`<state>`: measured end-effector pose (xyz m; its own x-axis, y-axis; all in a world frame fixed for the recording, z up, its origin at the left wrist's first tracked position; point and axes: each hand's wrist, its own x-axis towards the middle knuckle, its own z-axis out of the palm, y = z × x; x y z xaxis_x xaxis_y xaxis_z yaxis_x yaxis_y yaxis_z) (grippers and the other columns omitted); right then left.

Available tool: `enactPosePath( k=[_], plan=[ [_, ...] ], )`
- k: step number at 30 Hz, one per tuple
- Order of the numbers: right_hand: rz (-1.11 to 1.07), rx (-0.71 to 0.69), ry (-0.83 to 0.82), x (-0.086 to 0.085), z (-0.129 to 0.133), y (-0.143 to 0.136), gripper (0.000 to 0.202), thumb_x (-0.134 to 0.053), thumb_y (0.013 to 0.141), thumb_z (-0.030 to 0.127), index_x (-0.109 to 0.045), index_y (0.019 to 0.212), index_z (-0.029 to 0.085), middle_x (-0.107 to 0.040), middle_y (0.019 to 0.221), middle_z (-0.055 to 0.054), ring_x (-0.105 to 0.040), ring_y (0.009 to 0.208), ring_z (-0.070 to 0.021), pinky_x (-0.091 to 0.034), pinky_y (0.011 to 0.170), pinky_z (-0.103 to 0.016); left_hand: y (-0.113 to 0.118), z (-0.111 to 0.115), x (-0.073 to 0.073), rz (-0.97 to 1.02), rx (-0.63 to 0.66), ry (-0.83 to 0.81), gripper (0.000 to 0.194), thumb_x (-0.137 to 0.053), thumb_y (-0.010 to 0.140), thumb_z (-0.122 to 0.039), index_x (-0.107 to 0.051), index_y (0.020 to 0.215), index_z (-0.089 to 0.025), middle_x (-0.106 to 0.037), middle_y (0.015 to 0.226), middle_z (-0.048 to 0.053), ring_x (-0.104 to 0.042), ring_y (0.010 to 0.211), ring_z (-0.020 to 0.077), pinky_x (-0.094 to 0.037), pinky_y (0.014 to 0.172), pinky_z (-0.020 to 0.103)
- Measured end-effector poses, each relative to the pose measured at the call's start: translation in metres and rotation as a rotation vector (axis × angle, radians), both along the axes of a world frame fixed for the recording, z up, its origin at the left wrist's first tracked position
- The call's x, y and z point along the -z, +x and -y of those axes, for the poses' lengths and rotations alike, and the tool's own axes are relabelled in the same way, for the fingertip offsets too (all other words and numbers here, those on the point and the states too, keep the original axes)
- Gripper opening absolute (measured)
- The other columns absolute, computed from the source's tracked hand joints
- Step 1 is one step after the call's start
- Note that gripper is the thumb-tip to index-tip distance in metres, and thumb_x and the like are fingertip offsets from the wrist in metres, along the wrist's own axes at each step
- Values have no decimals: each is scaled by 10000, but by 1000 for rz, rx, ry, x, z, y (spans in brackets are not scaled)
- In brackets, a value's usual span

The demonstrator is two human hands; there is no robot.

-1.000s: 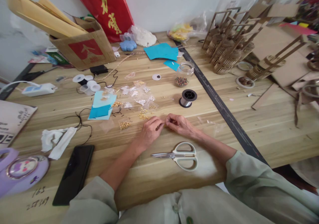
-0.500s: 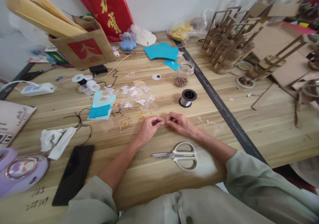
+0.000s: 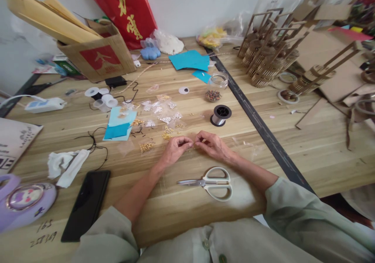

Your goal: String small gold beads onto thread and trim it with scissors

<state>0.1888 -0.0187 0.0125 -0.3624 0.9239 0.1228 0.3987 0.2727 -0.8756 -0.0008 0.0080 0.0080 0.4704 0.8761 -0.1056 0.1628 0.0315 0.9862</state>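
My left hand (image 3: 176,149) and my right hand (image 3: 211,144) meet fingertip to fingertip above the wooden table (image 3: 258,192). Each is closed in a pinch; what they pinch is too small to make out. Just below them lie the scissors (image 3: 206,182) with pale handles, blades pointing left. Left of my left hand are small gold beads (image 3: 145,147) on clear plastic, with more gold pieces (image 3: 167,133) a little farther back. A black spool of clear line (image 3: 220,115) stands beyond my right hand.
Behind are small bags of silver findings (image 3: 166,112), a jar of mixed beads (image 3: 215,87) and blue cards (image 3: 190,60). A black phone (image 3: 86,205) and a purple item (image 3: 26,200) lie left. Brown lantern-like baskets (image 3: 266,56) stand back right.
My hands stay almost in place, with only a slight shift of the right fingers. The scissors, spool and beads have not moved.
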Motion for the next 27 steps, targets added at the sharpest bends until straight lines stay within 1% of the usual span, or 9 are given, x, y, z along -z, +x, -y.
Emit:
enactPosePath(
  k=[4, 9, 14, 18, 23, 27],
  plan=[
    [22, -28, 97, -1, 1, 0, 126, -510, 899, 274, -585, 913, 174, -616, 838, -44, -565, 741, -149, -444, 639, -255, 0, -1, 2, -15, 17, -12, 245, -652, 720, -373, -649, 718, -128, -602, 624, 5, -492, 574, 102, -382, 559, 218],
    [46, -57, 193, -2, 1, 0, 112, -485, 922, 246, -573, 892, 184, -600, 842, -51, -568, 768, -160, -446, 683, -276, 0, -1, 4, -17, 19, -4, 220, -651, 724, -344, -649, 722, -124, -602, 627, 1, -507, 583, 104, -393, 579, 222],
    [101, -57, 226, 0, 2, 0, 104, -453, 929, 233, -536, 878, 197, -571, 824, -48, -547, 739, -165, -427, 682, -288, -1, 0, 5, -31, 25, 13, 228, -651, 738, -351, -658, 732, -124, -616, 639, 4, -513, 580, 105, -401, 571, 221],
    [102, -44, 205, 1, 2, -2, 88, -442, 928, 229, -505, 874, 197, -555, 809, -40, -526, 712, -161, -412, 669, -284, -2, 0, 5, -35, 20, 15, 224, -667, 734, -345, -669, 742, -121, -635, 655, 10, -528, 590, 109, -414, 571, 220],
    [74, -27, 86, 2, 2, -3, 109, -454, 930, 263, -503, 865, 191, -552, 770, -17, -511, 673, -139, -393, 644, -260, 0, 2, 5, -20, -7, 21, 182, -694, 714, -303, -680, 737, -123, -662, 679, 19, -560, 611, 117, -440, 597, 225],
    [56, -23, 17, 2, 2, -3, 140, -462, 926, 284, -522, 854, 180, -555, 747, -6, -498, 649, -127, -374, 623, -246, 2, 5, 5, -72, -36, 113, 128, -676, 741, -251, -686, 757, -125, -686, 714, 36, -596, 648, 136, -468, 635, 243]
  ],
)
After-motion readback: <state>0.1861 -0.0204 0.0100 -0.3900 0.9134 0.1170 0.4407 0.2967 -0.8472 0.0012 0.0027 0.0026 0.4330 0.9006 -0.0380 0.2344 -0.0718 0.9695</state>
